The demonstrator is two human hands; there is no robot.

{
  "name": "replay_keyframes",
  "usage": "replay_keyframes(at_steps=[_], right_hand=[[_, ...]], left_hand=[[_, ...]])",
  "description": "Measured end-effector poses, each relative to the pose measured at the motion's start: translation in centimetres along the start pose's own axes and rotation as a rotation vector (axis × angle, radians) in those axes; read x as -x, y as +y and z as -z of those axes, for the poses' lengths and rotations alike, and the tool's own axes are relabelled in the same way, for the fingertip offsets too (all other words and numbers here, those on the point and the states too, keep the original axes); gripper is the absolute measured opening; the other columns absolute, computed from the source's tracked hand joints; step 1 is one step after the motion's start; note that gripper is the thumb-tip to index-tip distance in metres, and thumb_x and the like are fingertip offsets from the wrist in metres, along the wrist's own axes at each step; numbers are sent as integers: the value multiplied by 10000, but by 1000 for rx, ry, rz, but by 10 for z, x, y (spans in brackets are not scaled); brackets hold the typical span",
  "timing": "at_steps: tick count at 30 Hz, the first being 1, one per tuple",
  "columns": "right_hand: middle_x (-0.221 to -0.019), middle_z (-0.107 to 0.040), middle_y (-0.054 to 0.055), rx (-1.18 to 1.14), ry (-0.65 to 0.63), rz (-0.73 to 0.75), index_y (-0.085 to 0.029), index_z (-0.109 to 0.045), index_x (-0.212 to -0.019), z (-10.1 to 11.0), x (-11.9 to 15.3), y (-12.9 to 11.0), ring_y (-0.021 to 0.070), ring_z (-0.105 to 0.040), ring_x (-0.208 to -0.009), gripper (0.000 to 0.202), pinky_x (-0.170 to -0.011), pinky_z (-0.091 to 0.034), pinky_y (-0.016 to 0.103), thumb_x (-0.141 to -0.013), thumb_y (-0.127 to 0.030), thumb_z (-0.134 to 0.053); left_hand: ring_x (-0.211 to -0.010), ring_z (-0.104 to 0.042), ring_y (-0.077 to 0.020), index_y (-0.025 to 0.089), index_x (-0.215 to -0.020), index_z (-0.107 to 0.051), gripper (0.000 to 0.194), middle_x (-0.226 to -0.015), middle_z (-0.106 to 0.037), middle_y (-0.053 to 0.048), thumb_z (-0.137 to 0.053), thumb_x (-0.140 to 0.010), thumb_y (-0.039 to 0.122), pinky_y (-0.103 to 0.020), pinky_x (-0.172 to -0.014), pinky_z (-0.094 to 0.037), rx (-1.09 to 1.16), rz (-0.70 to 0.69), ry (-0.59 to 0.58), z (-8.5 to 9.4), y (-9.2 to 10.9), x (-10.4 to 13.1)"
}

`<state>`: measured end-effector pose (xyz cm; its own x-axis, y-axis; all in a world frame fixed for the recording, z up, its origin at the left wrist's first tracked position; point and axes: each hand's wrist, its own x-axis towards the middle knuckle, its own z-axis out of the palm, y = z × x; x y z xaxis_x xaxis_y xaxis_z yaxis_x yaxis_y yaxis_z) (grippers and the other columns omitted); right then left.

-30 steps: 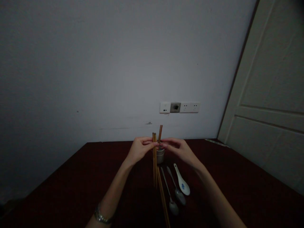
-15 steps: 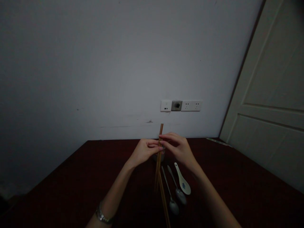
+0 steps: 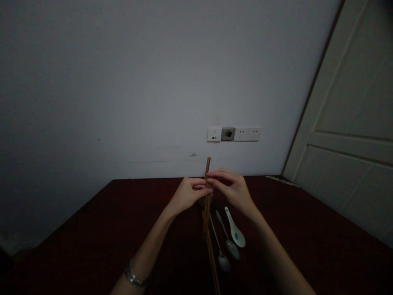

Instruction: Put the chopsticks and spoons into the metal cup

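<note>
A pair of wooden chopsticks (image 3: 208, 166) stands almost upright in front of me, pinched by both hands. My left hand (image 3: 188, 194) grips it from the left, thumb in front. From the other side my right hand (image 3: 231, 188) closes its thumb and fingertips on it a little higher. Below, more chopsticks (image 3: 212, 260) lie on the dark red table (image 3: 123, 229). To their right are a long-handled metal spoon (image 3: 224, 263), a second metal spoon (image 3: 232, 248) and a white ceramic soup spoon (image 3: 238, 237). Behind my hands a small container (image 3: 201, 201) is mostly hidden.
Beyond the table's back edge rises a pale wall (image 3: 166, 102) with sockets (image 3: 246, 134) and a dark switch plate (image 3: 227, 134). A panelled door (image 3: 346, 123) stands at the right. Near the back right edge lies a thin flat strip (image 3: 281, 180).
The held chopsticks' lower ends have shifted slightly up and to the right. Both hands keep their pinch, and the whole view has tilted a little.
</note>
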<state>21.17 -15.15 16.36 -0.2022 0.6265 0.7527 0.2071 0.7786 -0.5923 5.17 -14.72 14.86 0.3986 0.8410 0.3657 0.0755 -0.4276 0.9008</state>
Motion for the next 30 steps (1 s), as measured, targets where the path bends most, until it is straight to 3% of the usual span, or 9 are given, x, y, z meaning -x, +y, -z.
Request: replay_keyframes(at_steps=[11, 14, 16, 19, 24, 27, 30], right_hand=[[-816, -669, 47, -26, -16, -31, -192, -688, -848, 1, 1, 0, 156, -610, -752, 143, -678, -485, 282, -742, -259, -620], [-905, -675, 54, -49, -20, -95, -201, -667, -954, 10, -1, 3, 164, -617, -803, 249, -725, -495, 305, -732, -305, -631], [-953, -674, 61, -41, 43, -150, -204, -651, -998, 22, -3, 14, 178, -619, -852, 292, -771, -491, 335, -743, -341, -612], [-894, -686, 72, -1, 182, -236, -181, -645, -1004, 46, -4, 54, 194, -628, -839, 334, -765, -494, 361, -756, -392, -575], [-808, -694, 117, 143, 400, -493, -102, -671, -899, 81, 23, 165, 220, -643, -776, 398, -717, -499, 341, -707, -435, -566], [-749, -698, 118, 149, 462, -633, -90, -676, -852, 90, 54, 222, 229, -652, -734, 419, -644, -510, 312, -663, -449, -573], [-695, -693, 107, 86, 509, -728, -82, -668, -853, 93, 83, 255, 216, -655, -657, 425, -573, -515, 291, -638, -436, -574]], left_hand=[[-771, -639, -185, 107, -858, -690, 202, -835, -696, -76, -620, -725, 241, -287, -732, -491, 6, -12, 38, -7, 1, 1], [-794, -641, -190, 120, -899, -686, 238, -858, -698, -78, -626, -721, 266, -304, -754, -498, 0, -6, 101, -2, 5, 0], [-779, -646, -192, 115, -885, -686, 248, -843, -700, -88, -640, -704, 278, -314, -751, -508, 5, 2, 157, 7, 11, -5], [-741, -649, -187, 96, -836, -684, 244, -805, -700, -102, -665, -674, 277, -322, -734, -524, 21, -10, 249, 28, 23, -22], [-730, -646, -179, 76, -825, -672, 233, -813, -687, -119, -674, -656, 237, -324, -712, -529, 42, -80, 284, 60, 38, -72], [-707, -643, -166, 70, -815, -667, 210, -803, -680, -117, -660, -670, 221, -321, -701, -522, 16, -88, 252, 68, 35, -102], [-679, -639, -154, 67, -770, -657, 177, -772, -677, -111, -661, -669, 213, -304, -678, -518, -2, -47, 202, 69, 20, -126]])
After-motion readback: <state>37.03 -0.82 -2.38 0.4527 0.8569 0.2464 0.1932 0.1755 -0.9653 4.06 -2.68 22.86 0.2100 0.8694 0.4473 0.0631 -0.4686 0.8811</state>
